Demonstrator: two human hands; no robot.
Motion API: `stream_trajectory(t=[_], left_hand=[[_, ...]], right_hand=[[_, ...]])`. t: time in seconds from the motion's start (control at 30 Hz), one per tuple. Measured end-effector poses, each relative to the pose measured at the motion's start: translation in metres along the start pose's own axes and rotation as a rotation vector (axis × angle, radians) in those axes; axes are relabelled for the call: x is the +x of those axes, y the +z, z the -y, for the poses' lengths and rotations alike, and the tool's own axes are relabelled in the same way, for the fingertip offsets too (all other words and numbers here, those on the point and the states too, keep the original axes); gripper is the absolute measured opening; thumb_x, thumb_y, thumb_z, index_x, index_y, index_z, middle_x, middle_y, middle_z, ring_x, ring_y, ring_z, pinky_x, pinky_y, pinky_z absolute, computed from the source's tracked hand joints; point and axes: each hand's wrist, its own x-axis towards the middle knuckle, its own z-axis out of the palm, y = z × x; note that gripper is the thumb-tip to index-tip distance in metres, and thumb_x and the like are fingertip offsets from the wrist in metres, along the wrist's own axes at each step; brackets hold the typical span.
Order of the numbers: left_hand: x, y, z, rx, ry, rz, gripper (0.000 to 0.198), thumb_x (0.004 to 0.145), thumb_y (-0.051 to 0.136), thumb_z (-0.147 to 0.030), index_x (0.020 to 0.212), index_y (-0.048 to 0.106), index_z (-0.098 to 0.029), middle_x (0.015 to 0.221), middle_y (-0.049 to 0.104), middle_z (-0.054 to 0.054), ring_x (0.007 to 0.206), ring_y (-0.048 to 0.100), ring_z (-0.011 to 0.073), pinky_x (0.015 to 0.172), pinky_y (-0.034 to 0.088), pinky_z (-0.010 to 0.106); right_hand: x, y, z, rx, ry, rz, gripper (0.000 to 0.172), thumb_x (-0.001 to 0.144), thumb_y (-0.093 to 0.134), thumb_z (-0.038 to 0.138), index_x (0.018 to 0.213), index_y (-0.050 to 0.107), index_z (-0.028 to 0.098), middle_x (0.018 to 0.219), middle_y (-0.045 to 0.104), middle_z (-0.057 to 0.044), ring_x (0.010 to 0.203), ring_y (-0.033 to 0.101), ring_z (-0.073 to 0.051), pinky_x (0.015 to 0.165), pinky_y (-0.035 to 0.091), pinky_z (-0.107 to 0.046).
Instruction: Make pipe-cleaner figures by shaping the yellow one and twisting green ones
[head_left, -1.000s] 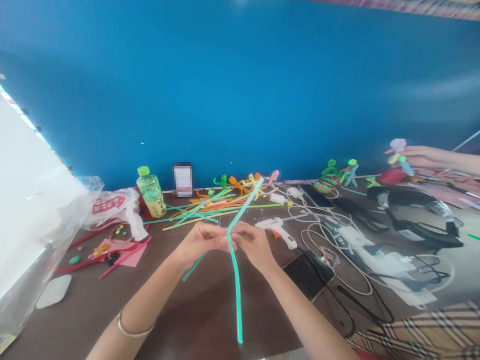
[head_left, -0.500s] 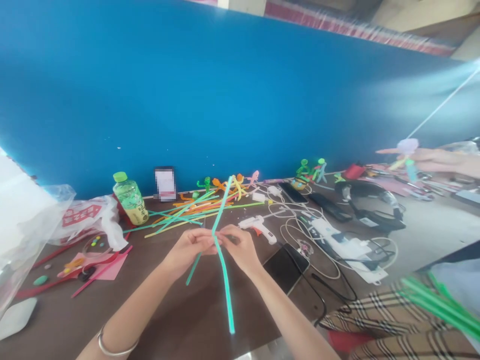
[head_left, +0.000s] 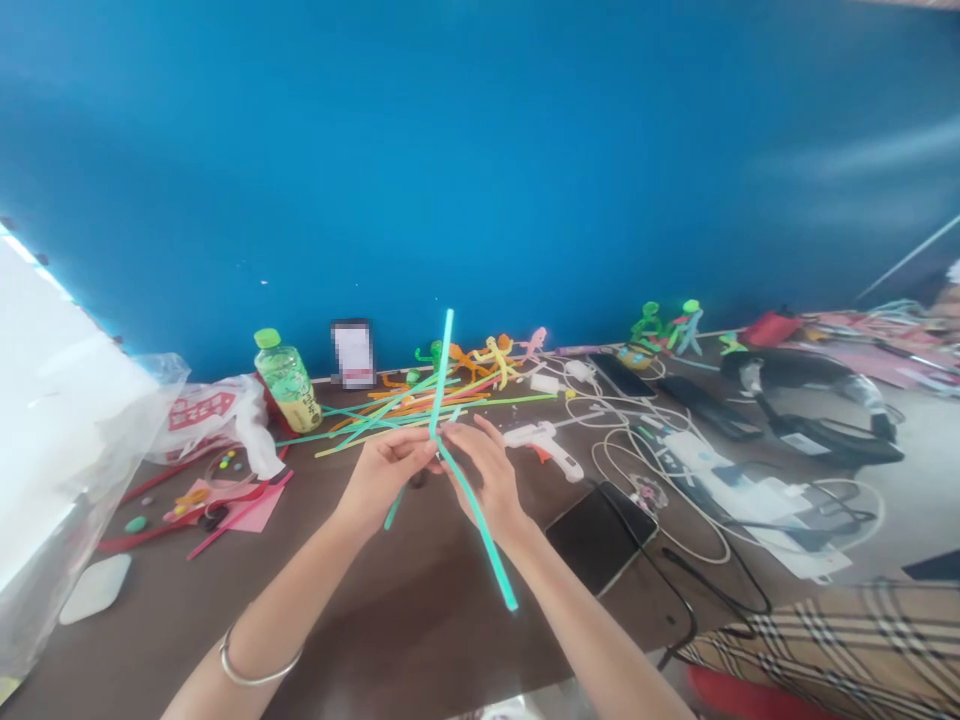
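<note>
Both my hands meet above the brown table [head_left: 420,620] and pinch a long teal pipe cleaner [head_left: 480,535] at its bend. My left hand [head_left: 386,475] grips the bend with closed fingers. My right hand [head_left: 484,475] pinches the same spot from the right, its other fingers partly spread. One arm of the pipe cleaner points up toward the blue wall, the other slants down to the right over my right forearm. A short teal end sticks out below my left hand.
A pile of coloured pipe cleaners [head_left: 405,405] and small pipe-cleaner figures [head_left: 491,355] lie behind my hands. A green-capped bottle [head_left: 287,382], plastic bag [head_left: 202,415], white glue gun [head_left: 544,445], dark phone [head_left: 604,535], tangled cables [head_left: 675,480] and headphones [head_left: 810,410] surround them.
The upper arm of the pipe cleaner has swung more upright and the lower arm now slants to the right. The other person's hand at the far right is out of view.
</note>
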Motion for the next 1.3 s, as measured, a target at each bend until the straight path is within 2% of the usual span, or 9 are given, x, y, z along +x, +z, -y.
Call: stream_trajectory(t=[0.1,0.27,0.4,0.57,0.77,0.93,1.07,1.2,1.3], left_hand=[[0.002,0.000,0.002,0.059,0.064,-0.046,0.023,0.070,0.065,-0.030,0.087,0.066,-0.016,0.089,0.066,0.006,0.079,0.060,0.0169,0.077,0.048,0.031],[0.006,-0.005,0.005,0.158,0.132,-0.093,0.017,0.069,0.065,-0.029,0.080,0.068,-0.017,0.099,0.062,0.007,0.093,0.056,0.0204,0.082,0.046,0.033],[0.008,-0.007,0.008,0.248,0.186,-0.085,0.015,0.070,0.063,-0.028,0.080,0.068,-0.018,0.093,0.064,0.006,0.087,0.058,0.0199,0.080,0.047,0.032],[0.009,-0.003,0.014,0.397,0.260,-0.114,0.015,0.075,0.057,-0.028,0.079,0.066,-0.017,0.086,0.061,0.006,0.078,0.057,0.0171,0.068,0.049,0.027],[0.008,-0.002,0.018,0.444,0.230,-0.025,0.017,0.078,0.053,-0.029,0.083,0.063,-0.016,0.086,0.058,0.007,0.070,0.056,0.0145,0.062,0.048,0.025],[0.009,-0.006,0.019,0.564,0.283,-0.025,0.015,0.080,0.050,-0.027,0.080,0.062,-0.017,0.079,0.056,0.005,0.068,0.054,0.0139,0.061,0.046,0.024],[0.011,-0.010,0.019,0.686,0.358,-0.001,0.016,0.082,0.046,-0.024,0.078,0.060,-0.018,0.077,0.056,0.005,0.070,0.053,0.0146,0.065,0.044,0.026],[0.013,-0.017,0.015,0.816,0.472,0.069,0.016,0.083,0.042,-0.020,0.079,0.057,-0.018,0.079,0.054,0.005,0.074,0.051,0.0143,0.069,0.041,0.026],[0.013,-0.022,0.010,0.877,0.486,0.163,0.017,0.084,0.040,-0.018,0.078,0.056,-0.017,0.080,0.053,0.005,0.074,0.050,0.0139,0.067,0.041,0.025]], right_hand=[[0.001,0.007,-0.003,-0.019,-0.014,-0.054,0.031,0.080,0.050,0.015,0.110,0.053,0.024,0.103,0.064,-0.007,0.098,0.059,-0.020,0.097,0.036,-0.045],[0.003,0.012,-0.002,0.055,0.082,0.013,0.026,0.084,0.042,0.015,0.103,0.057,0.025,0.099,0.066,-0.005,0.097,0.059,-0.019,0.097,0.035,-0.046],[0.001,0.015,-0.005,0.183,0.188,0.009,0.022,0.085,0.041,0.015,0.098,0.057,0.024,0.100,0.064,-0.006,0.098,0.057,-0.018,0.096,0.036,-0.044],[-0.003,0.019,-0.011,0.251,0.214,0.030,0.019,0.087,0.039,0.020,0.095,0.056,0.021,0.097,0.061,-0.008,0.097,0.054,-0.020,0.087,0.042,-0.040],[-0.005,0.018,-0.010,0.285,0.322,0.036,0.022,0.089,0.034,0.029,0.088,0.054,0.020,0.086,0.057,-0.007,0.086,0.053,-0.019,0.077,0.044,-0.035],[-0.004,0.015,-0.001,0.411,0.571,0.046,0.024,0.087,0.037,0.037,0.082,0.055,0.021,0.073,0.054,-0.003,0.065,0.053,-0.015,0.062,0.046,-0.028],[-0.002,0.014,0.002,0.671,0.794,0.079,0.025,0.081,0.047,0.043,0.077,0.054,0.020,0.067,0.054,-0.001,0.055,0.052,-0.012,0.051,0.045,-0.026],[0.003,0.012,-0.001,0.919,0.919,0.123,0.024,0.077,0.055,0.040,0.072,0.054,0.017,0.054,0.047,0.003,0.045,0.045,-0.009,0.042,0.036,-0.022],[0.006,0.009,-0.003,1.065,1.020,0.190,0.025,0.075,0.059,0.037,0.064,0.055,0.015,0.050,0.046,0.003,0.041,0.038,-0.006,0.037,0.025,-0.019]])
